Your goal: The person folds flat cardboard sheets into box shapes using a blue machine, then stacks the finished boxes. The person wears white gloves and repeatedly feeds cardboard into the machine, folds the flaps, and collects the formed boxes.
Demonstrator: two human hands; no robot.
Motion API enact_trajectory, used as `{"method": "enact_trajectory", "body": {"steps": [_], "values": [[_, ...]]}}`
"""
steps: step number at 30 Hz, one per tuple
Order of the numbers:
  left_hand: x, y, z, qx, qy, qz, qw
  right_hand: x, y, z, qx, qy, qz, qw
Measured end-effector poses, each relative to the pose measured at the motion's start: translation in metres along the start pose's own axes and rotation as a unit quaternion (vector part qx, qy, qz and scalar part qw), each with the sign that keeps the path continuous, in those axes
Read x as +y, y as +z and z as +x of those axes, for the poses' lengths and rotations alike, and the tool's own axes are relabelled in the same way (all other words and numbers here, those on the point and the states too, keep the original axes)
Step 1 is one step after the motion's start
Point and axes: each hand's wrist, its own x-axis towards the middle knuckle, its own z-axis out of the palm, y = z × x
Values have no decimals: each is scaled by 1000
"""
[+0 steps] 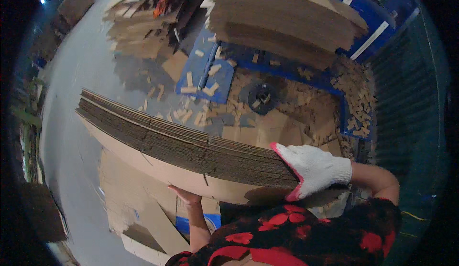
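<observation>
A thick stack of flat brown cardboard sheets (pixel 181 153) is held across my front, its cut edges facing up and slots showing along them. My right hand (pixel 316 166), in a white knit glove with pink-red fingertips, wraps round the stack's right end, thumb and fingers on opposite faces. My bare left hand (pixel 189 195) presses against the near face of the stack at its lower edge, supporting it; part of its fingers is hidden by the cardboard. The stack's left end sticks out free over the grey floor.
Ahead stands a big cardboard pile (pixel 287 17), with another uneven pile (pixel 143 32) to its left. Small cardboard scraps (pixel 361 108) litter the floor and a blue metal platform (pixel 193 72). A round black piece (pixel 262 98) lies among them. More flat cardboard (pixel 129 189) lies lower left.
</observation>
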Motion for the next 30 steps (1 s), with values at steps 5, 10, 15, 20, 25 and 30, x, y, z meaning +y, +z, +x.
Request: {"method": "enact_trajectory", "body": {"steps": [5,10,15,20,25,30], "values": [[-42,109,46,-64,-41,10,997,14,-46,-41,106,40,-24,993],[-93,166,91,-110,-117,3,987,45,-73,-75,166,81,-39,982],[-142,232,147,-154,-146,8,977,93,-120,-73,202,123,-22,971],[-181,293,166,-169,-225,-15,959,135,-171,-80,236,118,-25,964],[-223,362,186,-172,-212,49,961,165,-215,-97,256,162,5,953],[-276,417,206,-232,-254,-18,939,212,-271,-111,265,168,37,949]]}}
